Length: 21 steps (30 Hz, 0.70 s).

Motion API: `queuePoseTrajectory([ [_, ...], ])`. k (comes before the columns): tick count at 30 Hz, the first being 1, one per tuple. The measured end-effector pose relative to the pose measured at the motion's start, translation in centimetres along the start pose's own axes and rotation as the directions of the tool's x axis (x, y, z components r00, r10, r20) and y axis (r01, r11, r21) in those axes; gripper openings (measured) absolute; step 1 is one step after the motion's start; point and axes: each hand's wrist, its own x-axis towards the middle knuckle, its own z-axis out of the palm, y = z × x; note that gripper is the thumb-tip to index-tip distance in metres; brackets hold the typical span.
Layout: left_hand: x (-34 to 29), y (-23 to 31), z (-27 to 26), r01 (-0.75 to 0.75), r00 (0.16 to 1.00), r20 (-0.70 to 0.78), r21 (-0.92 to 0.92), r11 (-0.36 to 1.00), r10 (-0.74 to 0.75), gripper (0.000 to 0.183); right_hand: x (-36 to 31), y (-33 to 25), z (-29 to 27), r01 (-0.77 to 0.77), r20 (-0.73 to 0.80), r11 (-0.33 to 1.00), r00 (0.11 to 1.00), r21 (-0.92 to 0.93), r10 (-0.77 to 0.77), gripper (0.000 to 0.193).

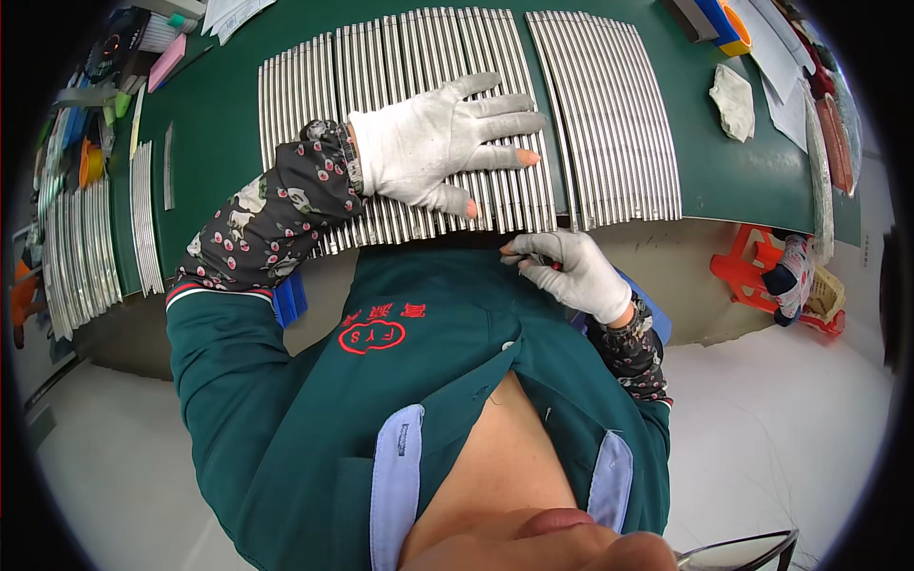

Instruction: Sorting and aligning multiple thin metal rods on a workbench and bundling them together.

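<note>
My left hand (pixel 438 141), in a white glove with two cut fingertips, lies flat with fingers spread on a wide row of thin silver metal rods (pixel 400 67) laid side by side on the green table (pixel 724 171). My right hand (pixel 571 271), also gloved, is curled at the table's near edge, its fingers pinched at the near ends of the rods; whether it grips one I cannot tell. A second batch of rods (pixel 609 114) lies just to the right of the first.
More rods (pixel 81 252) lie in bundles at the left, with a narrow strip (pixel 145 219) beside them. A crumpled white cloth (pixel 734 100) and papers sit at the right. A red stool (pixel 762 276) stands on the floor at right. Small coloured items crowd the far left corner.
</note>
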Motion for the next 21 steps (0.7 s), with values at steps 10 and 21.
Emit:
queuePoseTrajectory([
  [10, 0.4, 0.3, -1.0, 0.016, 0.997, -0.073, 0.136, 0.991, -0.006, 0.082, 0.8, 0.0, -0.9, 0.122, -0.045, 0.987, 0.991, -0.107, -0.127, 0.021],
  [21, 11.5, 1.1, -3.2, 0.039, 0.974, -0.226, 0.182, 0.983, 0.003, 0.082, -5.4, 2.0, -3.8, 0.118, -0.066, 0.993, 0.991, -0.03, -0.119, 0.023],
])
